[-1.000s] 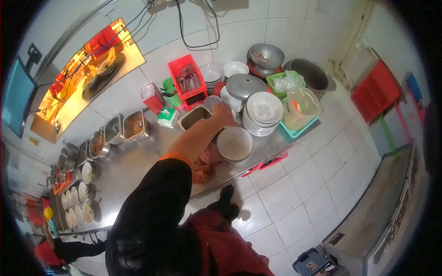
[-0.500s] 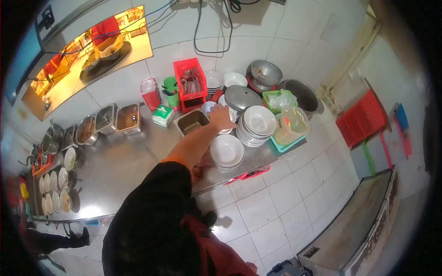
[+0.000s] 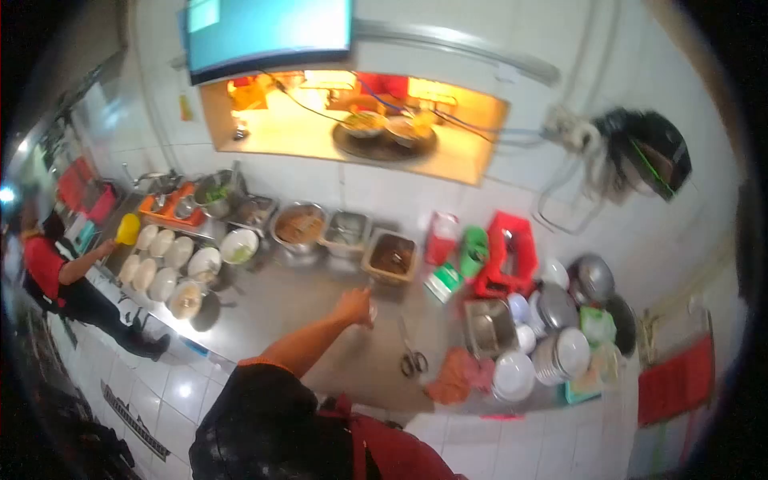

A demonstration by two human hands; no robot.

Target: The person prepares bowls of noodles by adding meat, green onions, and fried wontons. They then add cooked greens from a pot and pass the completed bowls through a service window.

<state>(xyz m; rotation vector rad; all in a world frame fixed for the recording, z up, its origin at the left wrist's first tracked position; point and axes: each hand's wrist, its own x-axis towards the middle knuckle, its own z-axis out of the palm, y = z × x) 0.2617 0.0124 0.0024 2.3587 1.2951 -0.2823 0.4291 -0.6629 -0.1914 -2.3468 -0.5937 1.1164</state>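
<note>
My left hand (image 3: 354,309) is over the steel counter (image 3: 320,352), in front of a square pan of dark brown food (image 3: 392,258). Its fingers are curled closed, and a small pale thing shows at their right edge, too blurred to name. Right of the hand, a pair of scissors (image 3: 413,364) lies on the counter. An orange cloth (image 3: 450,378) is near the counter's front edge. Beyond it are a steel pan (image 3: 490,328), a white bowl (image 3: 513,376) and stacked white bowls (image 3: 571,352). My right hand is out of view.
Several white bowls (image 3: 164,284) stand in rows at the left. A co-worker (image 3: 48,256) there holds something yellow (image 3: 128,230). Along the back are a pan of brown food (image 3: 300,226) and a red cutlery bin (image 3: 512,248). A serving window (image 3: 472,152) opens above.
My left hand has left the white bowls at the right and moved left over the counter, its fingers now curled. The view has swung left, bringing the co-worker and the scissors into sight.
</note>
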